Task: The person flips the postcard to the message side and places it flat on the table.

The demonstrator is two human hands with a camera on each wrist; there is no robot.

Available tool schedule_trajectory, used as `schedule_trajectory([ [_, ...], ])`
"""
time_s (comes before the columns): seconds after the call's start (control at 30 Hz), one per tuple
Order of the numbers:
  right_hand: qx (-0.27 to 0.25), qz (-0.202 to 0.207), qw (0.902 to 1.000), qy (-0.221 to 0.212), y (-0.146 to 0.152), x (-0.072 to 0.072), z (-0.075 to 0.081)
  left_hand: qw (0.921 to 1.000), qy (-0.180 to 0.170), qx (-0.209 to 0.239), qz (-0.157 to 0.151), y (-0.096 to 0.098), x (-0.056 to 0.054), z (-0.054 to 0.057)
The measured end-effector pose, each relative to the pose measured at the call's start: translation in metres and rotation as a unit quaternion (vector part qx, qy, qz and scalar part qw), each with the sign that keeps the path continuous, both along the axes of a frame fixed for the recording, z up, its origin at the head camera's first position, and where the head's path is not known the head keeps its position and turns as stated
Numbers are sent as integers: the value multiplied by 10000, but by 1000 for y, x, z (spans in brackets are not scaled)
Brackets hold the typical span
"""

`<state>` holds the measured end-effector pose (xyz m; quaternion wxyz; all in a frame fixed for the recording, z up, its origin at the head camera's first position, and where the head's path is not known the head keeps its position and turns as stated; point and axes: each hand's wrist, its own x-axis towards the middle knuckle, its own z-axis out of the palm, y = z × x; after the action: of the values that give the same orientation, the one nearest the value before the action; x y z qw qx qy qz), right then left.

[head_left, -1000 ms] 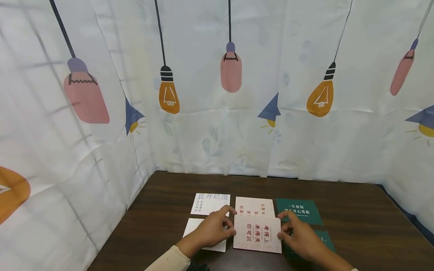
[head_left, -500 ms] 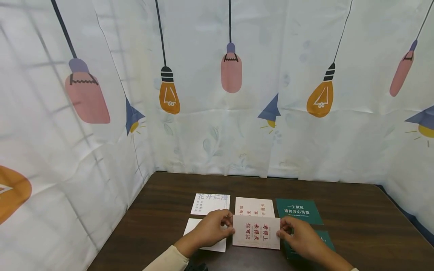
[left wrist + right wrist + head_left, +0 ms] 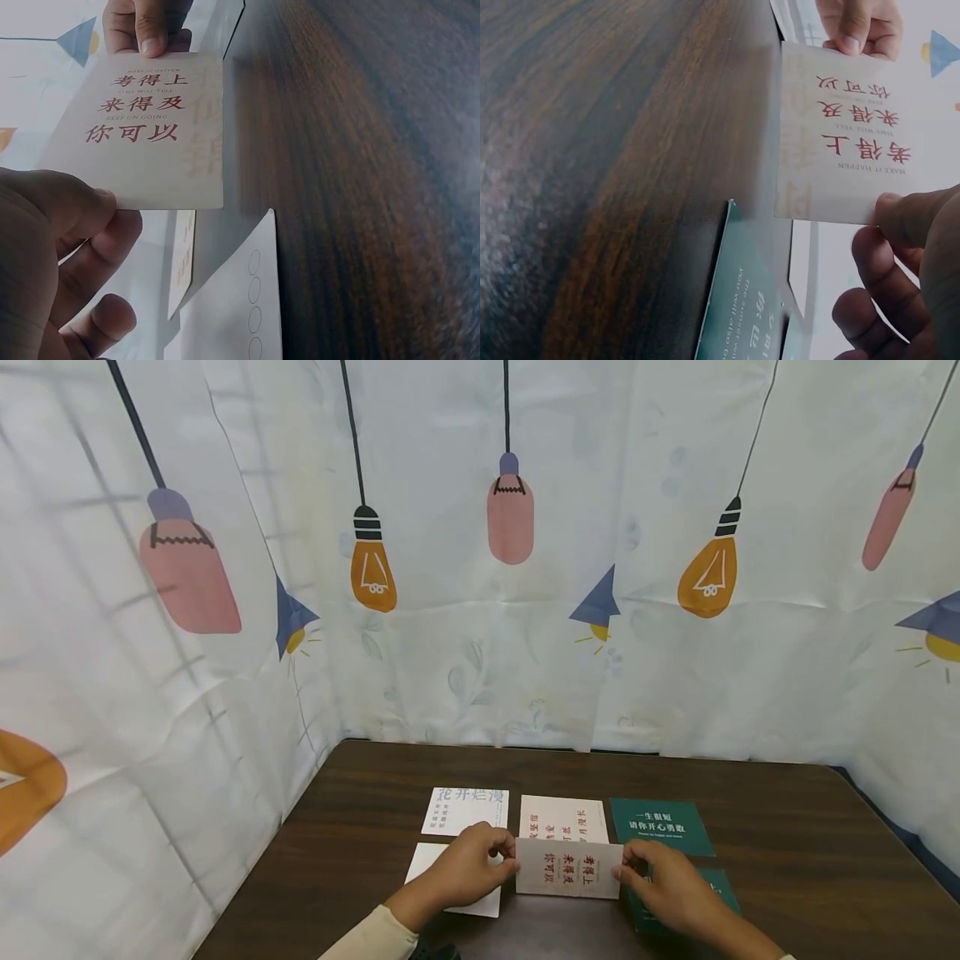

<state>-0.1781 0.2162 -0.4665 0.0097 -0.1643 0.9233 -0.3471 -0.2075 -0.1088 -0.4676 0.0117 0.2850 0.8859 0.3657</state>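
A pale pink card (image 3: 568, 881) with red Chinese characters is held between both hands, tilted, in the head view. My left hand (image 3: 474, 864) pinches its left edge between thumb and fingers. On the opposite edge, my right hand (image 3: 663, 885) has the same kind of pinch. Both wrist views show the card's printed face, with a thumb lying on it at each side. Under the left forearm lies a white card (image 3: 422, 860), partly covered. A dark green card (image 3: 722, 890) is partly hidden beneath the right hand.
Along the far row lie a white card (image 3: 465, 818) with blue-grey lettering, another pale pink card (image 3: 562, 812) and a green card (image 3: 667, 841). All rest on a dark wood-grain table (image 3: 810, 843). A white curtain (image 3: 450, 693) with printed lamps hangs behind.
The pink card's face looks shorter in the head view: its near edge has moved up as it tilts. Both hands keep their hold and have barely shifted; the right fingers have drawn in.
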Motion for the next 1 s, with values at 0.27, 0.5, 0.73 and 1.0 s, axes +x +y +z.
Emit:
schedule_trajectory([
  [0.27,-128,89,9999,-76,-1,-1,-2,9993,355,124,-4,0,1,-1],
  [0.5,-231,199,9994,167,1,2,0,9982,535,283,-56,1,0,-3],
  [0.73,-289,250,9985,388,2,3,0,9974,646,317,-83,1,-1,-4],
  [1.0,-212,205,9990,349,0,6,-1,9967,758,254,-152,-1,0,-5],
])
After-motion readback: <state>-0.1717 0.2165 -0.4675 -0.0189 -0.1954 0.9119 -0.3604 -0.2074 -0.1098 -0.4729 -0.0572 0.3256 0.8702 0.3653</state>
